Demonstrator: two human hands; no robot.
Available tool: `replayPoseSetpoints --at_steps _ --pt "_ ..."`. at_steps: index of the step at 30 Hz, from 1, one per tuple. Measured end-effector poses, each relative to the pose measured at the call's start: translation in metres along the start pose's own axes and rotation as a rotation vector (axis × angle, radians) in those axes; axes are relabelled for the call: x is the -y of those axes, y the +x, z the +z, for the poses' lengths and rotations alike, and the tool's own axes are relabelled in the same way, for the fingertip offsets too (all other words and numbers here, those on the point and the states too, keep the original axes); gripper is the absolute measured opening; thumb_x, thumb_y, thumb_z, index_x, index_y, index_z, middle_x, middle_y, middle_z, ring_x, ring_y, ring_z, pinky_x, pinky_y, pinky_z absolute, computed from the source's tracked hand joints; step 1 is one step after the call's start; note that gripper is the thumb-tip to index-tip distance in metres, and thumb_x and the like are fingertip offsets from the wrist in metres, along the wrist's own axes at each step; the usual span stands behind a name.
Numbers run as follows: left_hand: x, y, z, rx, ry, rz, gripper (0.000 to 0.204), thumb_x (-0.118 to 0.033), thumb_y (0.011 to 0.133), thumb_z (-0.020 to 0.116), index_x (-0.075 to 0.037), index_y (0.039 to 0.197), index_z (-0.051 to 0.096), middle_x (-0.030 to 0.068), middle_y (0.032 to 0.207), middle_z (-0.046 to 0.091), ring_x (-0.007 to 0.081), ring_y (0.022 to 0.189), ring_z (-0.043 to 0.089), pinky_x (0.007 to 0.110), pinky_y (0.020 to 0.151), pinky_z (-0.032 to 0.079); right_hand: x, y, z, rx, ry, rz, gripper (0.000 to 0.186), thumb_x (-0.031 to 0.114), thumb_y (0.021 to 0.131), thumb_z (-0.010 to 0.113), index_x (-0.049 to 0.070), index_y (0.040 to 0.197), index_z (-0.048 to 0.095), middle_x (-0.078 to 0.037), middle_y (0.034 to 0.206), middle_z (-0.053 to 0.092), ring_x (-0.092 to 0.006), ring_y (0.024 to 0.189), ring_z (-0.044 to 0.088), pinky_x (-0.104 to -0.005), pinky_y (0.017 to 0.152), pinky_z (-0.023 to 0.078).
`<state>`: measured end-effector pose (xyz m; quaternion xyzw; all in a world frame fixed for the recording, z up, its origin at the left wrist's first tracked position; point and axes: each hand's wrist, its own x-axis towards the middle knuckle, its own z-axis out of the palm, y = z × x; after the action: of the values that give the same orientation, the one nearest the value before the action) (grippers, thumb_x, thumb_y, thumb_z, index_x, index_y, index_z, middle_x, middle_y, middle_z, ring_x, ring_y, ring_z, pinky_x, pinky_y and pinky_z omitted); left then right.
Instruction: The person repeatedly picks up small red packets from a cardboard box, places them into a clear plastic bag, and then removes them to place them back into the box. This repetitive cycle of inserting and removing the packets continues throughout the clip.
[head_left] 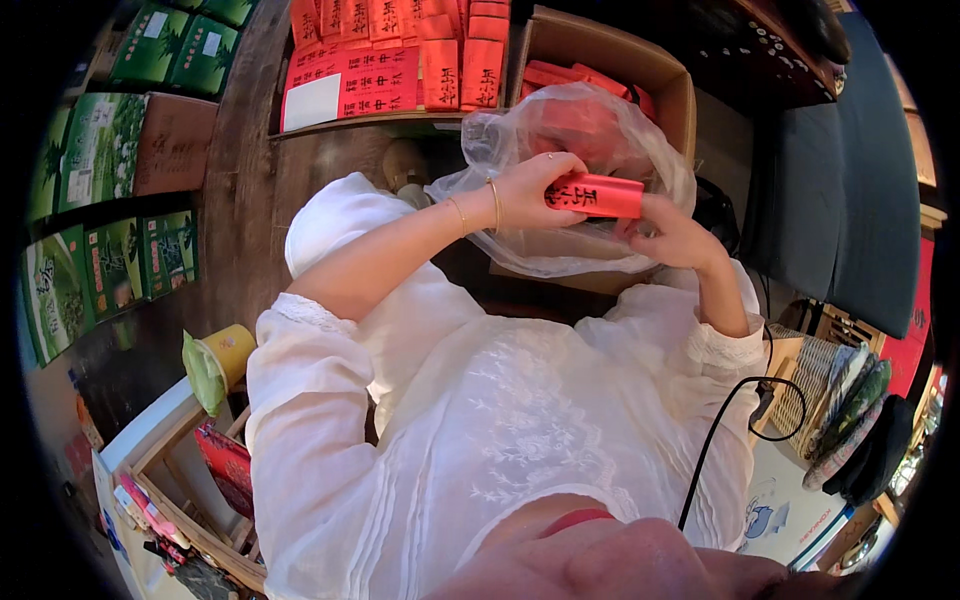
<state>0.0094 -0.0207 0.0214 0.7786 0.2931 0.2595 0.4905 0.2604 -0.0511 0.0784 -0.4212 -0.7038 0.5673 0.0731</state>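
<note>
Gripping a small red rectangular packet with black print point(594, 195), your left hand point(530, 190) closes on its left end while your right hand point(672, 235) pinches its right end; a clear crinkled plastic bag point(560, 130) billows just behind both hands, before an open brown cardboard box point(610, 55).

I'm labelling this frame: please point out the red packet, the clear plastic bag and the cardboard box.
red packet point(595, 195), head view, middle of its front face
clear plastic bag point(590, 120), head view, upper bulge
cardboard box point(600, 45), head view, left flap
</note>
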Motion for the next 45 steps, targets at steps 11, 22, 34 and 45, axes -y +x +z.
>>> replayPoseSetpoints --at_steps 11,22,34,45 --pt "0.034 0.011 0.012 -0.160 0.314 -0.211 0.044 -0.014 0.065 0.069 -0.007 0.105 0.051 0.0159 0.102 0.056 0.0360 0.095 0.056 0.043 0.081 0.046 -0.080 0.049 -0.038 -0.274 0.159 0.176 0.026 -0.002 0.078 0.048 -0.002 0.100 0.061 -0.007 0.083 0.063 -0.0141 0.070 0.060 -0.0258 0.067 0.050" --pt "0.034 0.011 0.011 -0.135 0.340 -0.327 0.040 -0.008 0.073 0.067 -0.010 0.109 0.049 0.0144 0.103 0.059 0.0366 0.094 0.058 0.043 0.077 0.048 -0.265 0.163 0.087 0.289 -0.644 0.431 0.050 0.010 0.074 0.057 0.005 0.124 0.051 -0.018 0.115 0.060 -0.0311 0.105 0.058 -0.0389 0.088 0.047" --pt "0.015 0.010 0.006 -0.067 0.247 -0.365 0.045 -0.004 0.069 0.067 -0.008 0.109 0.047 0.0156 0.101 0.058 0.0372 0.094 0.057 0.044 0.078 0.048 -0.326 0.174 0.105 0.156 -0.726 0.522 0.039 0.009 0.073 0.063 0.008 0.112 0.059 -0.018 0.112 0.060 -0.0320 0.105 0.057 -0.0405 0.090 0.046" --pt "0.011 0.011 0.006 -0.044 0.225 -0.396 0.045 -0.006 0.070 0.067 -0.008 0.109 0.046 0.0144 0.104 0.058 0.0360 0.097 0.057 0.043 0.079 0.048 -0.313 0.182 0.107 0.127 -0.725 0.462 0.038 0.009 0.071 0.065 0.008 0.109 0.061 -0.018 0.108 0.062 -0.0345 0.102 0.058 -0.0426 0.088 0.046"
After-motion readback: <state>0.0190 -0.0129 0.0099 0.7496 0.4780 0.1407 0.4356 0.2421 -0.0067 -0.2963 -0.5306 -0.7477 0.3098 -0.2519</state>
